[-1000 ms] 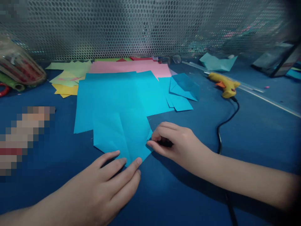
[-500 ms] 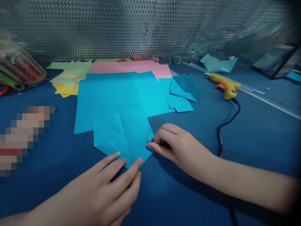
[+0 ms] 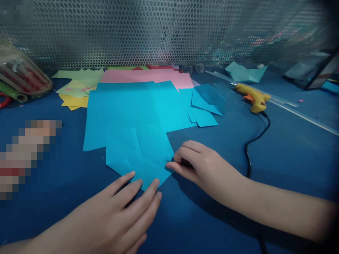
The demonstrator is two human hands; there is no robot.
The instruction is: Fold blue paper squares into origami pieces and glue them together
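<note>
A creased sheet of blue paper point(image 3: 137, 151) lies in front of me, its near corner pointing at me and its far part overlapping larger blue sheets point(image 3: 122, 106). The fingers of my left hand point(image 3: 116, 211) are stretched out, with the tips resting on the near edges of the creased sheet. At that sheet's right corner, my right hand point(image 3: 198, 162) pinches the paper between thumb and curled fingers. Small folded blue pieces point(image 3: 208, 98) lie to the right of the larger sheets.
A yellow glue gun point(image 3: 253, 97) with a black cord point(image 3: 247, 148) lies at right, near a clear ruler point(image 3: 304, 114). Pink paper point(image 3: 145, 76), yellow paper point(image 3: 74, 100) and a pale folded paper point(image 3: 246, 72) lie toward the mesh screen point(image 3: 132, 31). A plastic jar point(image 3: 26, 70) is at left.
Almost nothing differs. My left fingertips have shifted very slightly at the near corner, and my right hand keeps its pinch at the right corner.
</note>
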